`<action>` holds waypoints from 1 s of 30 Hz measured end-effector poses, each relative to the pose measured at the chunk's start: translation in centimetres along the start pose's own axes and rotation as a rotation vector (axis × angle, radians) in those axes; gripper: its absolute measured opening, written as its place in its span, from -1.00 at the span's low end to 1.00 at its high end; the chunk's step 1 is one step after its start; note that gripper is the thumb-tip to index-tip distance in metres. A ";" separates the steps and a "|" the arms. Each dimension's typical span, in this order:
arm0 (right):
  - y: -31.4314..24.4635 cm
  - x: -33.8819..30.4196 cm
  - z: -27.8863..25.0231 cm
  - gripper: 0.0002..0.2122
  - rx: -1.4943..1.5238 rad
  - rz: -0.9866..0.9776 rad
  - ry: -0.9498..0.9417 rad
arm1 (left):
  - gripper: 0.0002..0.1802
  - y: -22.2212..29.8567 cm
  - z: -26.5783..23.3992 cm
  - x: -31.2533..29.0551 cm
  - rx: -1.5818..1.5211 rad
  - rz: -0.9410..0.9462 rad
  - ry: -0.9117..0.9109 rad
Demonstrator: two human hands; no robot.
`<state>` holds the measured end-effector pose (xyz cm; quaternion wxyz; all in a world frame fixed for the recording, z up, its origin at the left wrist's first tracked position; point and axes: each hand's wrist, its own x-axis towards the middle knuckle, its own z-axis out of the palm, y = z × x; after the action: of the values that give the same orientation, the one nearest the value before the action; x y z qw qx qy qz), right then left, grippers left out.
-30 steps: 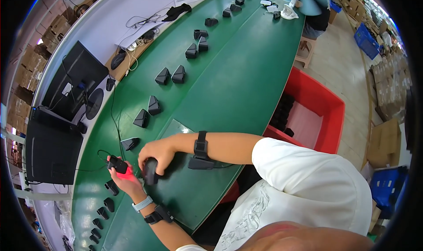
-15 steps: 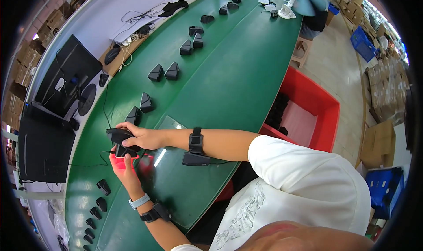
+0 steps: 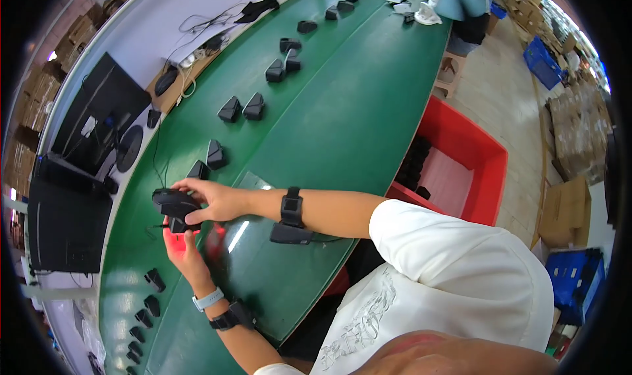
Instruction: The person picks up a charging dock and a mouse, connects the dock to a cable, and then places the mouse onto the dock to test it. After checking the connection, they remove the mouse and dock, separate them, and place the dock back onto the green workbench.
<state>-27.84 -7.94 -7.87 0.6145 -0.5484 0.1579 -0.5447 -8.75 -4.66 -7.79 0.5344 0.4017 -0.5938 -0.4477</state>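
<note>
My right hand (image 3: 214,200) is closed around a black device (image 3: 172,202) with a rounded, broad end, held over the green table. Just beneath it, my left hand (image 3: 184,247) has its thumb up against the lower, angular part of the device; its other fingers are partly hidden. A red glow falls on the left palm and fingers. Whether the upper and lower black parts are one piece, I cannot tell. Close beyond the right hand stands a black wedge-shaped unit (image 3: 198,170), with another wedge-shaped unit (image 3: 216,154) after it.
Several more black units (image 3: 255,106) line the green table (image 3: 349,105). Two monitors (image 3: 99,112), a black mouse (image 3: 166,82) and cables sit along the left side. A glass sheet (image 3: 263,276) lies before me. A red bin (image 3: 484,145) and a white fan (image 3: 428,13) are at the right.
The device has shifted slightly left and tilted in my hands. The bright red strip under it is less visible. Both hands keep their hold.
</note>
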 end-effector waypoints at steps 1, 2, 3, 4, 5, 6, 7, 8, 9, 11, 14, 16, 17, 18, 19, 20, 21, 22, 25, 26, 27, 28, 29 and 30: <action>-0.1 0.0 -0.1 -0.26 -0.133 -0.054 0.031 | -0.38 0.2 -0.7 -0.1 0.072 0.002 0.019; -0.3 0.0 -0.8 -0.28 -0.256 -0.108 0.064 | -0.39 0.7 0.6 0.4 0.146 -0.024 0.041; -0.6 -0.3 -1.3 -0.29 -0.350 -0.250 0.126 | -0.44 2.3 2.5 0.4 0.315 -0.066 0.063; -2.0 -0.6 -0.8 -0.30 -0.442 -0.242 0.161 | -0.47 1.5 2.5 0.2 0.433 0.055 0.149; -2.1 -0.9 -1.5 -0.28 -0.604 -0.292 0.210 | -0.49 0.9 2.3 0.9 0.353 0.038 0.090; -2.3 -1.2 -1.2 -0.27 -0.628 -0.311 0.232 | -0.53 0.2 2.0 0.9 0.229 -0.012 0.071; -2.4 -1.5 -1.2 -0.27 -0.684 -0.333 0.227 | -0.54 -0.3 2.1 0.7 0.112 -0.018 0.072; -2.2 -1.8 -1.0 -0.27 -0.764 -0.342 0.244 | -0.54 -0.8 2.0 0.3 -0.027 -0.030 0.049; -2.1 -2.1 -0.6 -0.27 -0.747 -0.342 0.242 | -0.54 -0.7 1.7 0.0 -0.012 -0.034 0.056; -2.3 -2.5 -0.2 -0.28 -0.746 -0.293 0.233 | -0.57 -0.5 1.3 -0.4 -0.026 -0.064 0.014; -2.1 -2.3 0.7 -0.28 -0.691 -0.293 0.224 | -0.60 0.2 0.5 -0.6 0.066 -0.069 0.028; -2.2 -2.4 0.5 -0.28 -0.700 -0.317 0.226 | -0.61 0.6 1.7 -0.5 -0.075 -0.036 0.023; -2.4 -2.4 0.6 -0.28 -0.714 -0.343 0.215 | -0.58 0.6 1.4 -0.4 -0.053 -0.034 0.014; -2.6 -2.4 0.7 -0.28 -0.729 -0.368 0.203 | -0.56 0.5 1.2 -0.4 -0.031 -0.031 0.006; -2.6 -2.2 0.8 -0.28 -0.731 -0.372 0.207 | -0.56 0.4 1.0 -0.4 -0.031 -0.028 0.001; -2.7 -2.4 0.3 -0.27 -0.743 -0.362 0.226 | -0.54 0.3 1.8 -0.2 -0.079 -0.018 -0.010; -2.8 -2.5 -0.1 -0.27 -0.758 -0.353 0.246 | -0.52 0.3 2.6 0.0 -0.131 -0.007 -0.023; -2.6 -2.3 -0.2 -0.27 -0.663 -0.315 0.249 | -0.52 -0.3 2.1 0.1 -0.074 0.006 -0.001; -2.4 -1.8 0.0 -0.33 -0.409 -0.218 0.249 | -0.59 -0.2 1.6 0.1 0.103 0.101 0.119; -1.9 -1.8 -1.3 -0.36 -0.321 -0.224 0.232 | -0.58 0.7 2.4 0.9 0.627 0.397 0.077; -1.6 -1.7 -1.4 -0.37 -0.363 -0.158 0.191 | -0.56 1.8 3.2 0.6 0.000 0.111 0.188; -0.9 -1.3 -2.3 -0.36 -0.609 -0.162 0.152 | -0.57 1.1 2.0 1.2 0.159 0.195 0.248; -0.5 -1.2 -3.1 -0.37 -0.593 -0.170 0.046 | -0.61 1.3 2.4 1.1 0.072 0.150 0.290; 0.2 -1.5 -3.1 -0.44 -0.659 -0.220 0.062 | -0.65 1.7 2.3 1.1 0.006 0.103 0.344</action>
<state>-30.69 -8.27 -9.69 0.3370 -0.7142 0.2838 -0.5438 -11.10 -5.01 -5.93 0.6493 0.4428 -0.5148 -0.3426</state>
